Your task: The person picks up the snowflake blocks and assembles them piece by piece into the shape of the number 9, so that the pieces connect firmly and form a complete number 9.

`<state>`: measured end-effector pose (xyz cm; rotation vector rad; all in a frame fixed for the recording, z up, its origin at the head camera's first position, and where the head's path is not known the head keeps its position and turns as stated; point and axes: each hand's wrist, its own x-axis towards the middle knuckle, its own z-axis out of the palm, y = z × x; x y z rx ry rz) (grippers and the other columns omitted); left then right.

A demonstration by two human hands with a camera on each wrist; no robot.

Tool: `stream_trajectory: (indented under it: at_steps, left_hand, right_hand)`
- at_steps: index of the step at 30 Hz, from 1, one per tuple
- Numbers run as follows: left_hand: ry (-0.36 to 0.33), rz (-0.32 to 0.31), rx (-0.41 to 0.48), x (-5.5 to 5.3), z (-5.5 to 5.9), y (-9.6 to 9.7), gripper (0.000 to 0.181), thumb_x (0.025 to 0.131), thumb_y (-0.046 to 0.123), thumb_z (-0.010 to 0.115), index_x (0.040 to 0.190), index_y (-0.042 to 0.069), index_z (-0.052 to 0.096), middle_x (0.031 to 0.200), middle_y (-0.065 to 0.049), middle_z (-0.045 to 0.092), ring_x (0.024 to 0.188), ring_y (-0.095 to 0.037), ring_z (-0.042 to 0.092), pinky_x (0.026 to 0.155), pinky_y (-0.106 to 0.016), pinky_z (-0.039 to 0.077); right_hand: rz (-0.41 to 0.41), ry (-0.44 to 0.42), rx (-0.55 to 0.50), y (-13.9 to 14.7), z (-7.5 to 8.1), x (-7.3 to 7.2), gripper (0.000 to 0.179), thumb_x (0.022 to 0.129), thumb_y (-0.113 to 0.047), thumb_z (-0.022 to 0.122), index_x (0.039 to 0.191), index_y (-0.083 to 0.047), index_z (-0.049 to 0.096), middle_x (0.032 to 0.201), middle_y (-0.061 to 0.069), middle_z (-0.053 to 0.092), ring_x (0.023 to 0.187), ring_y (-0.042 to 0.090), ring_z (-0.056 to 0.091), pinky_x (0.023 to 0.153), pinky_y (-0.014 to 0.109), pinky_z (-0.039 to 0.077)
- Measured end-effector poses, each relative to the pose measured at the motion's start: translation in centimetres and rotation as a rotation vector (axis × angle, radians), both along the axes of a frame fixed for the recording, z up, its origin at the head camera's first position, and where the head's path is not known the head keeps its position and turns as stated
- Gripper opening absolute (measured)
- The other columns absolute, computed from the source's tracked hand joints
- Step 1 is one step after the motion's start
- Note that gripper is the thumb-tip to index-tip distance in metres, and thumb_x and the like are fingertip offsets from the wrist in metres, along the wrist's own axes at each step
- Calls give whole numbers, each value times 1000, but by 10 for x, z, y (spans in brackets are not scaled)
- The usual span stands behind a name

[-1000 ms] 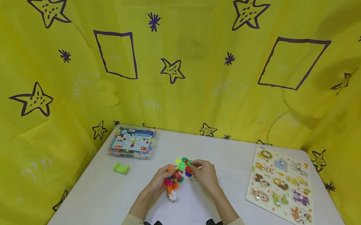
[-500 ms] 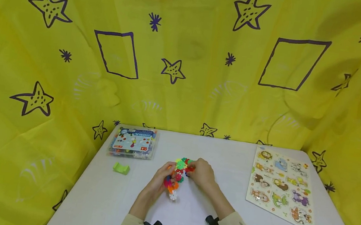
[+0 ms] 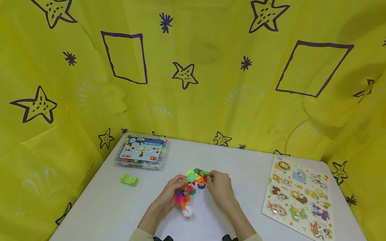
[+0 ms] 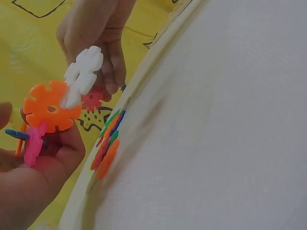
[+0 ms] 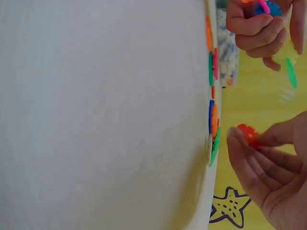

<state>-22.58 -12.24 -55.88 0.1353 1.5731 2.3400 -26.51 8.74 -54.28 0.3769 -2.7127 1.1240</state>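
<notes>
My left hand (image 3: pixel 169 192) holds a small joined group of notched plastic snowflake discs. In the left wrist view it includes an orange disc (image 4: pixel 52 106), a white disc (image 4: pixel 84 76), a pink disc (image 4: pixel 34 143) and a partly hidden blue one. My right hand (image 3: pixel 221 189) pinches a red snowflake disc (image 5: pixel 248 134) between thumb and fingers, clearest in the right wrist view. Between both hands, several loose green, orange, red and blue discs (image 3: pixel 201 182) lie on the white table. My left fingers hide part of the group.
A clear plastic case (image 3: pixel 141 152) with a printed label stands at the back left. In front of it lies a light green block (image 3: pixel 129 180). An animal puzzle board (image 3: pixel 300 202) lies on the right. Yellow patterned cloth (image 3: pixel 208 110) surrounds the table (image 3: pixel 245 163).
My right hand reached left over the loose discs, then drew back slightly right with a red disc, uncovering an orange and a blue one. The white disc in my left hand's group shifted slightly right.
</notes>
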Motion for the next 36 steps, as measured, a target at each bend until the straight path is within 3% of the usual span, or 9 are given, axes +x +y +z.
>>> stream_trajectory:
  at_steps: [7,14,20,28,36]
  left_hand:
    - [-12,-8,-19,-2,-1,0,16,111,21,45,106,9,55,88,-3,55,73,-13,51,66,-22,47]
    - [12,-28,-13,-3,-3,0,18,111,22,43,116,10,55,89,-4,51,72,-12,46,64,-22,43]
    - [15,-33,-22,-3,-3,1,23,114,31,40,114,11,53,86,-2,47,70,-11,41,62,-21,40]
    - [-17,-27,-63,0,0,3,22,114,33,42,109,13,51,79,0,42,63,-10,36,56,-22,37]
    - [-23,-11,-96,0,-2,5,21,113,31,43,100,15,47,73,1,38,59,-8,31,54,-20,34]
  right_hand:
    - [32,-3,-235,2,5,11,5,91,-14,81,93,-9,80,81,-4,76,72,12,71,61,26,55]
    - [69,2,-388,4,9,20,5,88,-15,86,93,-14,84,84,-3,78,73,19,74,57,26,55]
    - [145,24,-431,3,9,24,5,87,-13,86,92,-15,85,87,-4,78,76,14,73,62,26,58]
    - [174,17,-465,0,7,24,9,87,-7,85,92,-13,85,88,2,79,75,35,76,61,24,58]
    - [198,66,-445,-1,4,25,12,85,-3,84,91,-13,85,88,0,79,71,19,74,60,24,58]
